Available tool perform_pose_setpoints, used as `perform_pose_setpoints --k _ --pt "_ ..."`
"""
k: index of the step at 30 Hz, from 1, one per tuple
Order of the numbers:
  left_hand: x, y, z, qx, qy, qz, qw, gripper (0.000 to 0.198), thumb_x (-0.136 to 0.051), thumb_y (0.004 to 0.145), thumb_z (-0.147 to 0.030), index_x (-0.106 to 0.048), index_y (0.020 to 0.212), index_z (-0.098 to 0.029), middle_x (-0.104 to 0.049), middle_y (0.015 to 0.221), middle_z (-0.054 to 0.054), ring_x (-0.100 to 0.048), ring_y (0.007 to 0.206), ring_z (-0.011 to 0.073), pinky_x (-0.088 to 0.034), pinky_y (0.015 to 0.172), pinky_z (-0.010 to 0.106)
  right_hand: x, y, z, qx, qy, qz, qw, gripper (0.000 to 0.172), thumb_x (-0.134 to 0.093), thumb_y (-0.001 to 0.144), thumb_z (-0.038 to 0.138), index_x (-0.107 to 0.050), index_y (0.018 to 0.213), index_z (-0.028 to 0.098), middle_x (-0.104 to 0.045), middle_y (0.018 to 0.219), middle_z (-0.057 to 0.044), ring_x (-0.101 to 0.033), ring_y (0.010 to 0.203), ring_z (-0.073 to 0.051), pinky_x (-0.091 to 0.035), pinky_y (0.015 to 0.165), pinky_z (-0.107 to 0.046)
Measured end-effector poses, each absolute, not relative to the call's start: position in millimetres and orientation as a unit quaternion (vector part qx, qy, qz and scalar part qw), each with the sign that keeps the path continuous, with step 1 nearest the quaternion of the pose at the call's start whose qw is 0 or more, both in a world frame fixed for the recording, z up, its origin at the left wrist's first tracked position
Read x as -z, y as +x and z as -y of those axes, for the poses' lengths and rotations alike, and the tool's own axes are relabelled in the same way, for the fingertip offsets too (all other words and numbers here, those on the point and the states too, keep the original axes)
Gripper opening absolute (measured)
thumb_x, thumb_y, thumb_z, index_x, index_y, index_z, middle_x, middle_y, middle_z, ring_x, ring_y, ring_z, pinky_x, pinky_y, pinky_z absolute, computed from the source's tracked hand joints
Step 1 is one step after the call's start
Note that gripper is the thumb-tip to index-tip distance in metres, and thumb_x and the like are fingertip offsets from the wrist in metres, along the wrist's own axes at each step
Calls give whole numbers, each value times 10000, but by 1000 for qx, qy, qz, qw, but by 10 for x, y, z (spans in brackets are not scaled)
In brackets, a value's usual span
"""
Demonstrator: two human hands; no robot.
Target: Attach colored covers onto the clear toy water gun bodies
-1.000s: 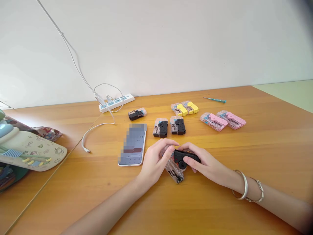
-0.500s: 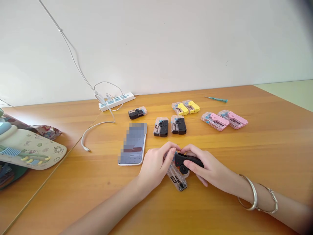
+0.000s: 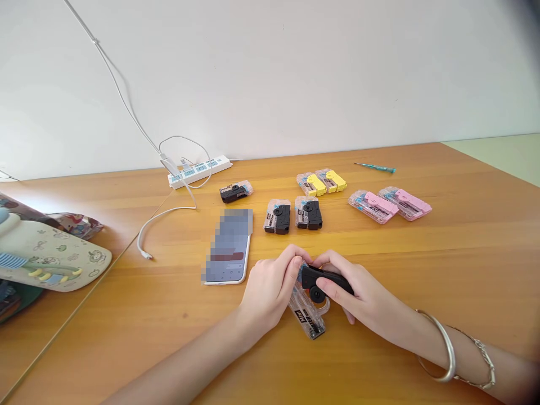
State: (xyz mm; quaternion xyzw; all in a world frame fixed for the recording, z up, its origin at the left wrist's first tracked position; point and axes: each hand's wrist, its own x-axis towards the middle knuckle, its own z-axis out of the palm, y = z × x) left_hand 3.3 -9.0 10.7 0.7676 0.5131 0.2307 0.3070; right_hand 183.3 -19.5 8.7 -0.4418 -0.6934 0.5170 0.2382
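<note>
A mini water gun (image 3: pixel 306 316) with a clear body and a black folding part is between my hands, swung partly open. My left hand (image 3: pixel 272 287) is closed round its upper end, thumb and index finger pinching near the hinge. My right hand (image 3: pixel 358 289) grips the black part, with the thumb along its side above a round black knob. The clear body, lettered "MINI", slants down toward me. Fingers hide the hinge end. Just beyond lie two folded black-and-clear water guns (image 3: pixel 282 217), side by side.
A phone (image 3: pixel 228 247) lies left of my hands. Farther back are another black water gun (image 3: pixel 235 192), two yellow ones (image 3: pixel 314 184), two pink ones (image 3: pixel 379 207) and a small screwdriver (image 3: pixel 375 167). A power strip (image 3: pixel 200 171) with a white cable and a patterned bottle (image 3: pixel 54 253) are leftward.
The clear body of the water gun has tipped slightly lower, and my right hand has shifted a little to the right. Both hands keep their hold. The view has moved slightly.
</note>
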Motion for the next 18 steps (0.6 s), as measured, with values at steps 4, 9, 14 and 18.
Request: perform_pose_setpoints --k 4,9,14,18 --pt "-123 28 98 -239 770 -501 314 319 -207 956 -300 -519 949 -232 -655 714 -39 -546 569 124 -372 581 219 -93 1833 197 -499 -444 706 236 191 -372 931 371 -445 1034 228 -611 956 -23 -459 464 -53 -385 391 -186" --pt "-122 33 99 -229 772 -500 319 323 -204 955 -312 -513 918 -224 -569 626 -44 -472 498 119 -330 519 217 -122 1828 188 -495 -450 711 215 178 -370 930 368 -431 1007 219 -600 872 -8 -400 403 -39 -342 365 -192" --pt "-109 32 85 -236 768 -502 320 324 -195 957 -330 -504 929 -236 -561 658 -43 -477 528 121 -337 545 224 -125 1831 174 -523 -438 700 212 189 -377 925 390 -421 998 222 -574 814 13 -383 385 -32 -339 357 -179" --pt "-88 34 82 -241 756 -523 310 317 -213 956 -361 -512 934 -258 -538 620 -57 -460 523 121 -318 542 224 -81 1834 156 -543 -431 685 225 221 -392 912 426 -419 1008 229 -565 831 9 -399 423 -43 -376 365 -172"
